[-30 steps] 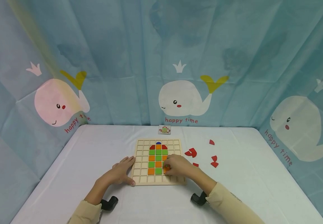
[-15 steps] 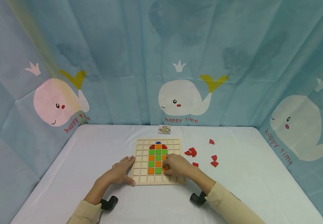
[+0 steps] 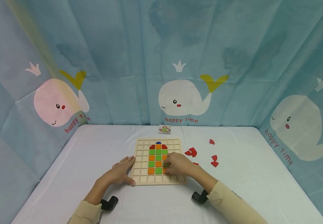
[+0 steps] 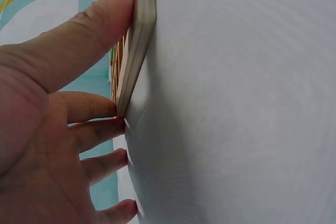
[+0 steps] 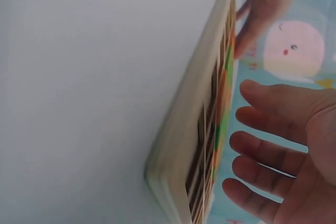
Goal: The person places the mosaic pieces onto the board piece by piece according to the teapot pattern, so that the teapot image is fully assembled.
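Note:
A wooden grid board [image 3: 143, 179] lies flat on the white table. Orange tiles [image 3: 151, 171] and green tiles [image 3: 158, 171] fill three columns at its middle, under red rounded pieces [image 3: 152, 147] and a blue piece [image 3: 158, 142]. My left hand [image 3: 120, 171] rests along the board's left side, fingers spread, thumb at the near left corner. My right hand [image 3: 178, 163] is over the right column of tiles and partly hides it. In the right wrist view its fingers [image 5: 257, 145] are loosely extended and apart just above the tiles, with nothing between them.
Several loose red quarter-circle pieces [image 3: 212, 142] lie right of the board, some in a small cluster [image 3: 193, 153]. A printed pattern card [image 3: 164, 129] lies behind the board. A blue curtain [image 3: 122, 93] with whale prints hangs at the table's far edge.
My right hand has lifted slightly, its fingers loosening off the orange tile at the lower right of the pattern. The left hand stays in place.

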Available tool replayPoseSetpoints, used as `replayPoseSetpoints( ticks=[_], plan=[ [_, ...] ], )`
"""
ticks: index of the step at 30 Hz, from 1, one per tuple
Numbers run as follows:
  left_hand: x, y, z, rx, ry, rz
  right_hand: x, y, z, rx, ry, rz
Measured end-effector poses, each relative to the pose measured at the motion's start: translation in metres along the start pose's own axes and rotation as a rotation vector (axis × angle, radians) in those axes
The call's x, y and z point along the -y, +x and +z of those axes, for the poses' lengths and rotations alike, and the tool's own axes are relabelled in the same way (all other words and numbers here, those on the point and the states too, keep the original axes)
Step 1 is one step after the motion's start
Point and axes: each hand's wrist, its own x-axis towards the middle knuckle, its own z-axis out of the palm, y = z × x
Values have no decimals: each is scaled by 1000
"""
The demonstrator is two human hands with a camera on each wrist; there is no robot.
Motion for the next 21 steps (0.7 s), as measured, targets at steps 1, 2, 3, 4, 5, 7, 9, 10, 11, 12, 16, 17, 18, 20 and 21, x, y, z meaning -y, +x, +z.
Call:
replayPoseSetpoints(
  ticks=[1,2,3,4,5,7,9,10,11,12,16,17,18,20,21],
  plan=[
    [1,0,0,-1,-3,-1,-2,-1,-2,-5,18,2],
    [1,0,1,-2,0,2,-4,-1,-4,-8,33,7],
    [2,0,1,-3,1,4,-7,-2,-7,-10,46,14],
    [2,0,1,-4,4,6,-10,-2,-9,-12,55,22],
    [2,0,1,-4,3,7,-13,-3,-11,-15,56,30],
    [2,0,1,-4,4,7,-19,-4,-15,-23,73,40],
    [2,0,1,-3,4,8,-25,-5,-19,-28,90,67],
    [2,0,1,-1,4,7,-29,-6,-21,-33,99,75],
    [2,-1,0,1,4,8,-32,-7,-23,-41,111,84],
    [2,-1,0,3,5,9,-36,-7,-26,-50,126,96],
    [3,-1,-1,10,0,15,-53,-10,-33,-92,117,132],
    [3,0,-1,11,-1,16,-58,-11,-35,-100,116,150],
    [3,0,-1,12,-1,18,-63,-12,-37,-105,111,162],
    [3,-1,-1,13,-3,21,-74,-14,-40,-108,107,205],
    [3,-1,-1,13,-4,19,-79,-16,-42,-109,106,224]
  ],
)
